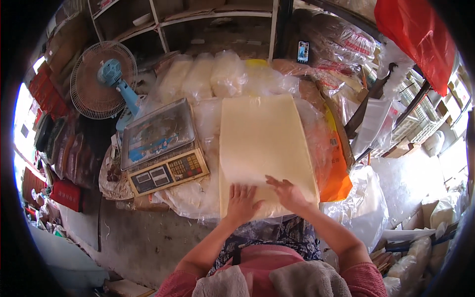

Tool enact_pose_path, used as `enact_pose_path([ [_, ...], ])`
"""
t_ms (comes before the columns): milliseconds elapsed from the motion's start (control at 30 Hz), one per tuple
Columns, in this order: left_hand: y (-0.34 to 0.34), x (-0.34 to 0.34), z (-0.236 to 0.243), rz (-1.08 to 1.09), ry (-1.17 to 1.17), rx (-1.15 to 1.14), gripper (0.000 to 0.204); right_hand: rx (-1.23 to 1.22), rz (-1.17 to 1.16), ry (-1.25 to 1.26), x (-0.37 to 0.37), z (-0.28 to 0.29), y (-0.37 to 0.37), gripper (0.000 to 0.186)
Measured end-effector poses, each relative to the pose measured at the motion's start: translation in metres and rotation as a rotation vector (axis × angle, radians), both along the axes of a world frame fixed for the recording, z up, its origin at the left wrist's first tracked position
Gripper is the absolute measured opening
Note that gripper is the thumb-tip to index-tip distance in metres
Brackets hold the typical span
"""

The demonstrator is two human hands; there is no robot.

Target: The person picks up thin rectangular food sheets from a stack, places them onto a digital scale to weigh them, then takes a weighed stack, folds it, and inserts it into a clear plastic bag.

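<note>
A large pale-yellow rectangular sheet (264, 133), with what look like more layers showing along its right edge, lies on clear plastic in front of me. My left hand (241, 202) rests flat on its near end, fingers together and thumb out. Just to the right, my right hand (288, 194) lies over the same end with its fingers stretched toward the left. Neither hand holds anything that I can see. Whether the pale material is paper or something else, I cannot tell.
A weighing scale (168, 171) with a metal tray stands left of the sheet. Behind it is a blue fan (111, 73). Plastic-wrapped pale bundles (203, 76) line the back. An orange bag (337, 171) borders the right, and a phone (303, 51) stands upright beyond.
</note>
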State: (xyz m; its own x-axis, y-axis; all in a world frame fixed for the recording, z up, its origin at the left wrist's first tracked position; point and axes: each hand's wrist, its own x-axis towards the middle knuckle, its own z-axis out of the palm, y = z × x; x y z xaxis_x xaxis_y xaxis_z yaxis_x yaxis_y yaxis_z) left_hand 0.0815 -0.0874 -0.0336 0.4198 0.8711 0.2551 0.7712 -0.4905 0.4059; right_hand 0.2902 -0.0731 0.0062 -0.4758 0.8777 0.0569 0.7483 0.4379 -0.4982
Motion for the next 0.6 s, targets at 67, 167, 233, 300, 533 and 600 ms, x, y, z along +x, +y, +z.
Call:
enact_pose_path([
  [67, -0.002, -0.001, -0.008, 0.035, 0.068, 0.044, 0.068, 0.218, -0.161, -0.029, 0.009, 0.041, 0.018, 0.040],
  [167, -0.003, -0.003, -0.008, 0.071, 0.104, 0.032, 0.067, 0.530, -0.218, 0.069, 0.012, 0.151, 0.020, 0.042],
  [233, -0.004, -0.003, -0.008, 0.075, 0.106, 0.033, 0.068, 0.703, -0.156, 0.108, 0.015, 0.181, 0.007, 0.045],
  [300, -0.003, -0.005, -0.007, 0.075, 0.111, 0.035, 0.068, 0.737, -0.069, -0.110, 0.009, 0.182, -0.012, 0.047],
  [533, 0.028, -0.049, -0.022, 0.250, -0.548, -0.058, 0.065, 0.430, 0.138, -0.059, 0.018, 0.076, -0.051, 0.042],
  [600, 0.032, -0.068, 0.009, -0.037, -0.415, 0.330, 0.038, 0.360, 0.174, 0.011, 0.022, 0.069, -0.057, 0.036],
])
